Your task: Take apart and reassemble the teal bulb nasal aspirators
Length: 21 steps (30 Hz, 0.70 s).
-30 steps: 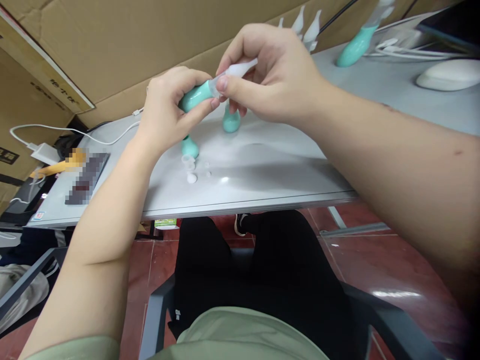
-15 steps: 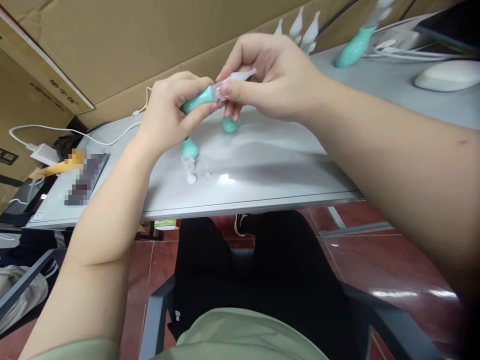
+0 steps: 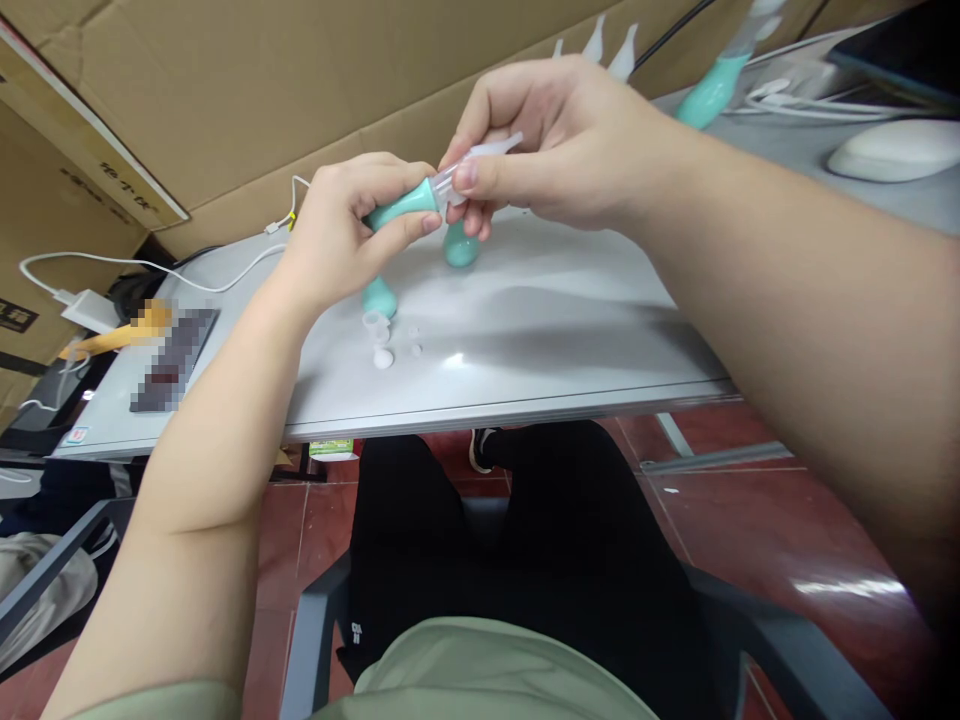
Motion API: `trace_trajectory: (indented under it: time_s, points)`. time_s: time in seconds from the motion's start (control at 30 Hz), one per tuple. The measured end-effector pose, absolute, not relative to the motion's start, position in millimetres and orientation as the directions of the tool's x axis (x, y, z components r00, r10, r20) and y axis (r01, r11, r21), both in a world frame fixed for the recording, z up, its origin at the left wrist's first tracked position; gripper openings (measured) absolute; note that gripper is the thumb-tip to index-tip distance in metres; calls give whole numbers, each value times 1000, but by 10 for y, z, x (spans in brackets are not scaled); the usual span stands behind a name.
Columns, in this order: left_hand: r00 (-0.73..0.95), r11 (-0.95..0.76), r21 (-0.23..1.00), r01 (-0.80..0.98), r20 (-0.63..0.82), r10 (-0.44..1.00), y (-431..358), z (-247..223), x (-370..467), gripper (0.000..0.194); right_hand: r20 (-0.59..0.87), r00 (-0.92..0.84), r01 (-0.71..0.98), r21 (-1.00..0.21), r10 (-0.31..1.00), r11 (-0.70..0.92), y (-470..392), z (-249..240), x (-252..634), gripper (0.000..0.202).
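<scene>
1. Head view, surface: a pale grey desk [image 3: 525,330] runs across the middle, its front edge above the person's lap, with a brown cardboard wall [image 3: 300,80] along the back.
2. Head view, left part of the desk: a white cable [image 3: 225,285] curves from a white adapter [image 3: 90,310]; a dark flat object [image 3: 180,350] lies near an orange item [image 3: 112,338], both partly pixelated.
3. Head view, middle of the desk: a second bulb [image 3: 380,298] sits partly behind the left hand, with clear small parts [image 3: 377,326] and a white round piece [image 3: 384,358] just in front. A third bulb [image 3: 460,250] stands beneath the right fingers.
4. Head view, right part: pale nozzles [image 3: 624,58] point upward behind the right hand; a fourth bulb [image 3: 712,92] leans near white cords and a white mouse [image 3: 896,150].
5. Head view, below: red floor tiles [image 3: 750,520], black trousers [image 3: 517,530] and a grey chair armrest [image 3: 315,610].
6. Head view, left hand [image 3: 356,215]: it reaches forward, clamped around a teal bulb [image 3: 405,205], thumb along the near side.
7. Head view, right hand [image 3: 555,145]: it comes in from the right, thumb and fingers pinched together on a clear tube [image 3: 446,184] with a white tip [image 3: 495,148]. Tube and bulb meet, raised above the desk; how firmly they are seated cannot be told.
</scene>
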<state>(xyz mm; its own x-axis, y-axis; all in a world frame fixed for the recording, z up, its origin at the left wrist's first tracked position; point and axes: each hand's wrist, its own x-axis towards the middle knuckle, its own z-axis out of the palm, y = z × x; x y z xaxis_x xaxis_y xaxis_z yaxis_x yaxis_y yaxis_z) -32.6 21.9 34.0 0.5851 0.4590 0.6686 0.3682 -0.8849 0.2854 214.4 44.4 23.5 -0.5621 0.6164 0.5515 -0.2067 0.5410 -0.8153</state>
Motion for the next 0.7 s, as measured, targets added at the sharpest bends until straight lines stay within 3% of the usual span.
trace_trajectory:
  time_s: [0.27,0.4,0.47,0.57,0.7]
  points:
    - [597,-875,322,361,641,482,196,346,-308,11,511,-619,-240,-846,597,475,476,245,2181,66]
    - [577,-845,399,356,618,535,175,343,-312,11,498,-634,-250,-856,592,453,495,258,2220,64]
    - [573,-837,436,332,611,546,175,340,-317,20,488,-632,-256,-865,602,432,462,288,2244,62]
    - [562,-842,442,309,630,537,175,341,-315,40,504,-593,-259,-858,628,444,376,354,2262,60]
    - [516,-842,454,293,666,539,166,347,-287,37,550,-458,-286,-835,698,470,336,391,2213,52]
